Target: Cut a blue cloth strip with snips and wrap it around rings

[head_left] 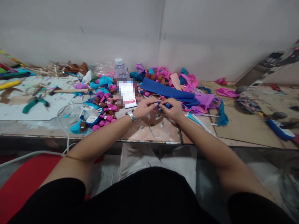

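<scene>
My left hand (pixel 145 107) and my right hand (pixel 173 109) meet over the worktable (pixel 151 130), fingers pinched together on a small piece of blue fabric (pixel 163 105). A silver watch (pixel 132 116) sits on my left wrist. Just beyond my hands lies a folded strip of blue cloth (pixel 168 91). A phone (pixel 127 93) leans upright to the left of my left hand, among small pink, brown and teal fabric bundles (pixel 105 105).
A plastic water bottle (pixel 121 69) stands behind the phone. A pile of pink, purple and teal cloth scraps (pixel 177 77) fills the back. Green-handled pliers (pixel 35 103), a hammer (pixel 70 91) and a glue gun (pixel 92 116) with a white cable lie left. Cardboard sheets (pixel 245 124) cover the right.
</scene>
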A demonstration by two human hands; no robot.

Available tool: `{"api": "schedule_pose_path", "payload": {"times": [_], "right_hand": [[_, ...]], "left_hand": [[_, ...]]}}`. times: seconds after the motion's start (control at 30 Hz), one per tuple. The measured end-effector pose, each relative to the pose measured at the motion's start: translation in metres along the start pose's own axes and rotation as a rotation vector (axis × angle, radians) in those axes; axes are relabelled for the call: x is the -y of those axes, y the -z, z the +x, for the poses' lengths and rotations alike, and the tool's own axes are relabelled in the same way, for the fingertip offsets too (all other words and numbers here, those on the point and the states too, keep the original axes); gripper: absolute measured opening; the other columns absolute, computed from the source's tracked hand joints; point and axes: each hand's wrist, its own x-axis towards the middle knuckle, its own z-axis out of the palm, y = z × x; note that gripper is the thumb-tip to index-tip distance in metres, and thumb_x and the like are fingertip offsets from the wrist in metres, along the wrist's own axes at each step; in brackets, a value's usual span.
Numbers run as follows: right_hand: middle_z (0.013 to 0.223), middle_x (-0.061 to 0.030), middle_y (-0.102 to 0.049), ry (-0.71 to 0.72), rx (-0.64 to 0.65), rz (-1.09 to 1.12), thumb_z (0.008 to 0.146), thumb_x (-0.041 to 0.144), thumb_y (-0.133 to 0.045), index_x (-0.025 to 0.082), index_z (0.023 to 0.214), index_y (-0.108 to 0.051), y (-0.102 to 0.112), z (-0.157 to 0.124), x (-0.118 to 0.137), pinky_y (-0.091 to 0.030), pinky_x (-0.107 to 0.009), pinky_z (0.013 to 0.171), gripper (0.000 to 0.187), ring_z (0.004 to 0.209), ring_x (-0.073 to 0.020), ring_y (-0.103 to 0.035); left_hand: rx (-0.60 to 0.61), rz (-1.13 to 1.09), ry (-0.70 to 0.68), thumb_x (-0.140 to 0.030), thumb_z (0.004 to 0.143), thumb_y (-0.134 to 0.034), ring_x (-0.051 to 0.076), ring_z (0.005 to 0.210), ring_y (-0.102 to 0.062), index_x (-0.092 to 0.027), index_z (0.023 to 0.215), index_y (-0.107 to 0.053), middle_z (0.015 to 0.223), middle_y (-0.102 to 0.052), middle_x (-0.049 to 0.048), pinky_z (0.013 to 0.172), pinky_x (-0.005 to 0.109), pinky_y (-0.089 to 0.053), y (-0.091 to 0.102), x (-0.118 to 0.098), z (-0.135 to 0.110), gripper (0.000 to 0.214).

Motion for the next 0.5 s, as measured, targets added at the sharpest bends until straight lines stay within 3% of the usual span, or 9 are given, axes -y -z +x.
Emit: {"api": "schedule_pose_path", "payload": {"times": [0.3,0.5], "right_hand": [[0.093,-0.0052,-0.083,-0.008,0.012,0.002,0.093,0.046,-0.077,0.025,0.088,-0.079,-0.0007,-0.0004,-0.0011,-0.059,-0.043,0.086,0.022,0.09,-0.0256,-0.075],[0.105,-0.0049,-0.085,0.009,0.027,0.045,0.094,0.043,-0.078,0.027,0.103,-0.083,-0.0011,-0.0003,-0.0043,-0.06,-0.043,0.092,0.019,0.098,-0.0263,-0.078]], "left_hand": [[0.001,0.015,0.012,-0.062,0.097,-0.069,0.027,0.115,-0.072,-0.023,0.124,-0.081,0.123,-0.079,0.0129,0.105,0.044,-0.055,-0.002,-0.0016,0.0,0.049],[-0.034,-0.014,0.039,-0.064,0.099,-0.064,0.028,0.12,-0.071,-0.022,0.126,-0.08,0.128,-0.078,0.0138,0.11,0.045,-0.052,0.0017,0.0006,0.003,0.053]]}}
